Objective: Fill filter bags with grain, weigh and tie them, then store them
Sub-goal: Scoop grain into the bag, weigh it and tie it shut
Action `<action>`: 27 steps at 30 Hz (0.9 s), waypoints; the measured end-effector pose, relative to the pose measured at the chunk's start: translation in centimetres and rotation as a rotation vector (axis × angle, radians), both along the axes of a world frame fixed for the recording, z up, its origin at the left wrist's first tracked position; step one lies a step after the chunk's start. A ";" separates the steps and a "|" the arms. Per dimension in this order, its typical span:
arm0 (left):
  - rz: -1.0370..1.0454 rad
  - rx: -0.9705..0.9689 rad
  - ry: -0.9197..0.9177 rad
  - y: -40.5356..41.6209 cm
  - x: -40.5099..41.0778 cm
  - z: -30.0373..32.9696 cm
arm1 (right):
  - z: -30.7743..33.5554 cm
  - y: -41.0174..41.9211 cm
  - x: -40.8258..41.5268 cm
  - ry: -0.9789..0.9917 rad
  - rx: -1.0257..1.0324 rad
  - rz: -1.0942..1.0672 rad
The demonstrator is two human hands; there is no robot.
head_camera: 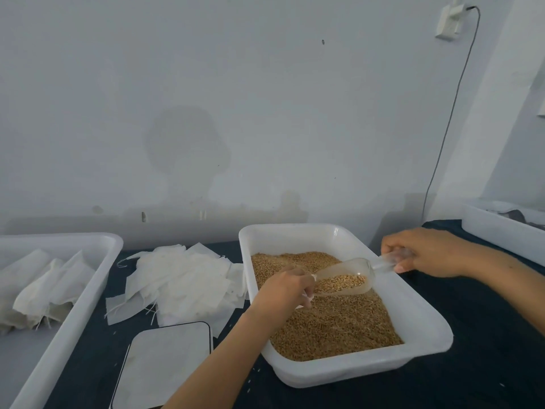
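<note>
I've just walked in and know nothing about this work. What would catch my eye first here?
Most striking is the white tub of golden grain at centre right, with both hands over it. The right hand holds a clear scoop part-filled with grain, its mouth aimed at the left hand, which pinches something white. To the left lies a loose pile of white filter bags on the dark table.
</note>
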State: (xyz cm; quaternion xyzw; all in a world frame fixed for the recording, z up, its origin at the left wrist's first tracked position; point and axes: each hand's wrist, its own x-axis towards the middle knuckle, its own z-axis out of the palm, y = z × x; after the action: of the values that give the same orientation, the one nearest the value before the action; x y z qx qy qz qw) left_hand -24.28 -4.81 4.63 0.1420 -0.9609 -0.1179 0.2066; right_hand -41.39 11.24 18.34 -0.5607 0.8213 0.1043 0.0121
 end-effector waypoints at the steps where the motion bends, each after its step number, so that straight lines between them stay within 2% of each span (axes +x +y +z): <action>1: -0.003 -0.004 -0.013 0.1 0.0 0.1 | 0.4 -0.3 0.2 0.039 0.014 0.004; 9: -0.017 0.018 0.014 0.0 0.2 0.1 | 2.2 -2.6 1.3 0.197 0.048 0.061; 17: 0.043 0.063 0.121 -0.5 0.0 -0.9 | 2.2 -2.8 1.8 0.369 -0.100 0.166; 19: 0.131 0.070 0.157 -0.8 -0.1 -1.5 | 1.9 -2.5 1.3 0.343 -0.114 0.138; 22: 0.227 0.134 0.218 -1.2 -0.2 -1.8 | 0.2 -2.0 0.6 0.269 0.002 0.053; 27: 0.259 0.279 0.273 -1.3 0.0 -1.5 | -5.4 -1.9 0.3 0.061 0.083 0.061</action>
State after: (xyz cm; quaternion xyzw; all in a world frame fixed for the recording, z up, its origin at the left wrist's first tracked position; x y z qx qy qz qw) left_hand -24.26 -6.11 3.12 0.2738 -0.8722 -0.2401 0.3266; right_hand -41.05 9.35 12.95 -0.5811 0.7988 0.1556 0.0073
